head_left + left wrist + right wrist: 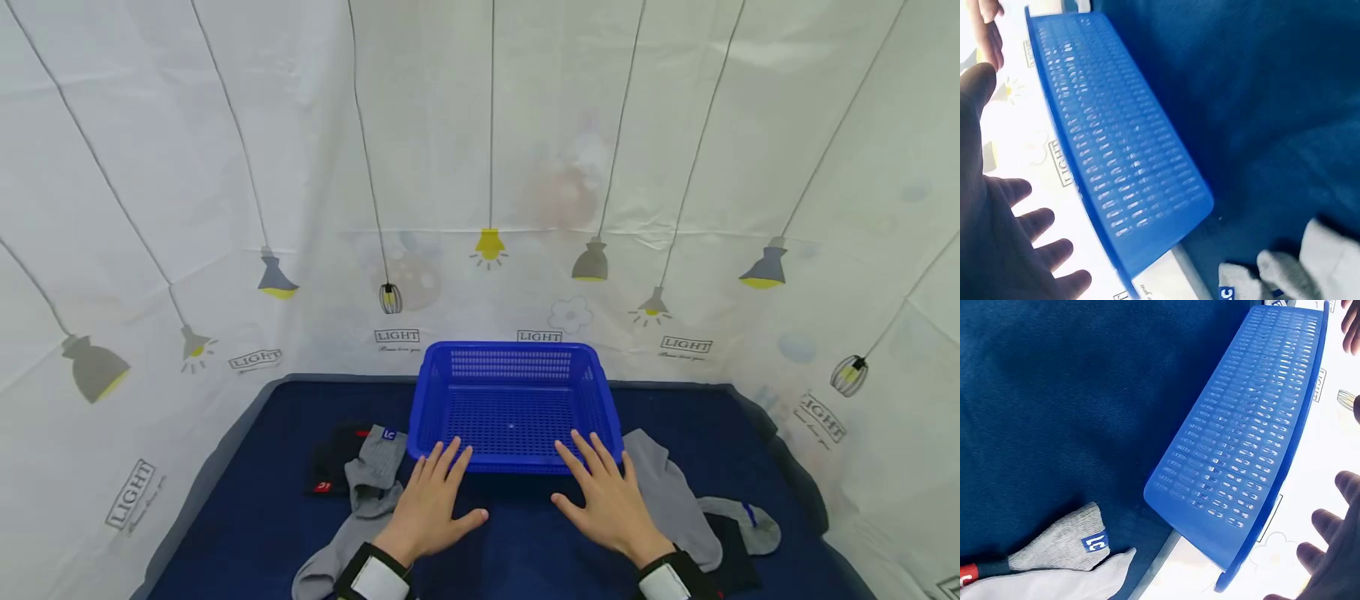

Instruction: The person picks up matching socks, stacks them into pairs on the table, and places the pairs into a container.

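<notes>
Both bare hands are held out over the table with fingers spread and nothing in them. In the head view the left hand (431,507) overlaps the near left rim of a blue plastic basket (517,347), and the right hand (609,504) overlaps its near right rim. The wrist views show each hand above the basket, apart from it. Close to the left hand lie a grey sock (377,460), another grey sock (333,554) and black fabric with red marks (330,468). By the right hand are a long grey sock (670,498), a lighter grey sock (759,529) and black fabric (729,550).
A dark blue cloth (517,533) covers the table. The basket stands near its far edge, with bare bottom showing. Behind and on both sides hangs a white curtain (450,125) printed with lamps. Black straps with white patches circle both wrists.
</notes>
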Available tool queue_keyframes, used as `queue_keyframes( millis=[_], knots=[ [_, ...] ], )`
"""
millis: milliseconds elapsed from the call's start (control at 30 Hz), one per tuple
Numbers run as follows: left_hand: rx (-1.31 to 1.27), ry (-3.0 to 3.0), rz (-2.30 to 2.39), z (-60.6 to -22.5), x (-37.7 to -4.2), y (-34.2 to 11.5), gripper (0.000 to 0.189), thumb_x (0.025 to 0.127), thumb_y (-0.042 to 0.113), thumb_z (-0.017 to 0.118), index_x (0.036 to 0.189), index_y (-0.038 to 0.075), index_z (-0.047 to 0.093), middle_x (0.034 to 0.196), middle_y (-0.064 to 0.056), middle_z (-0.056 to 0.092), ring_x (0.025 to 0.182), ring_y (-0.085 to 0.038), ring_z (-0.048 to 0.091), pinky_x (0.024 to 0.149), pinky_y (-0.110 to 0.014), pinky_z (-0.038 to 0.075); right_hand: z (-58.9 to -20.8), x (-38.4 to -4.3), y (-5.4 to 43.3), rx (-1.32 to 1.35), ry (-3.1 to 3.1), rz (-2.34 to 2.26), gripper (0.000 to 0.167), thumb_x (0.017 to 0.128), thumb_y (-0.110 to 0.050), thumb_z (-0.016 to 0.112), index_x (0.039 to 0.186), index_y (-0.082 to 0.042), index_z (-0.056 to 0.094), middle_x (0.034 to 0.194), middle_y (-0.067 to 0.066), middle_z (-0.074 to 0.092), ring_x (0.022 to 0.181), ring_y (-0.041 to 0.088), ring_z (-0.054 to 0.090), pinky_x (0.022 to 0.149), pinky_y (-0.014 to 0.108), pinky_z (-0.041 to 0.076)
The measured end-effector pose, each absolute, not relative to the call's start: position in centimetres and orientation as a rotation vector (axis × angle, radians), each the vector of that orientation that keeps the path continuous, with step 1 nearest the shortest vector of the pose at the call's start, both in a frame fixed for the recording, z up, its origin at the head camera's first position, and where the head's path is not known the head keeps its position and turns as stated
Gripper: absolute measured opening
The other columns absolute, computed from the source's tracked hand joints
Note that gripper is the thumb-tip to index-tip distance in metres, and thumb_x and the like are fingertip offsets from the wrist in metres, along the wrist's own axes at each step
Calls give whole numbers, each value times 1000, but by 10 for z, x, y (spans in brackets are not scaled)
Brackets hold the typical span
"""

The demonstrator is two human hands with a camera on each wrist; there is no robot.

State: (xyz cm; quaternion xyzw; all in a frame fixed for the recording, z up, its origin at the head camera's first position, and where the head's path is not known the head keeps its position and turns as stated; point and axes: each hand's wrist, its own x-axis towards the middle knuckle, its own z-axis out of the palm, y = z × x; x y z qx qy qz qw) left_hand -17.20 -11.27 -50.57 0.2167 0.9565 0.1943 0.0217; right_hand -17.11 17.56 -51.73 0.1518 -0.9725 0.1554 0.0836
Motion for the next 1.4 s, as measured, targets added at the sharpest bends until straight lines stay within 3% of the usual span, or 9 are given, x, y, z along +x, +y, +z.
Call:
queue_keyframes(
  millis=[333,700,1100,1400],
  knots=[
    [678,3064,536,-520,-155,-111,86,90,56,65,156,11,36,163,-16,35,149,-41,35,118,-61,31,-524,-161,175,457,-2835,421,74,85,-42,76,150,-20,49,157,12,46,146,40,40,108,75,30],
    [586,3149,535,-546,-141,-102,77,89,50,69,150,10,45,153,-16,47,138,-37,48,111,-58,40,-548,-147,168,484,-2645,365,65,79,-37,83,137,-19,60,137,9,61,125,35,59,97,59,49],
    [488,3139,530,-566,-132,-101,68,89,48,68,144,10,52,147,-13,53,130,-32,54,104,-53,45,-568,-136,171,446,-2719,380,57,79,-31,84,131,-20,64,127,5,63,117,28,61,91,53,51],
    [457,3071,567,-583,-130,-99,67,90,49,67,143,10,53,144,-13,55,127,-33,55,101,-55,46,-581,-134,172,371,-2874,424,55,83,-33,80,134,-21,62,133,6,61,121,32,59,94,57,49]
  ],
)
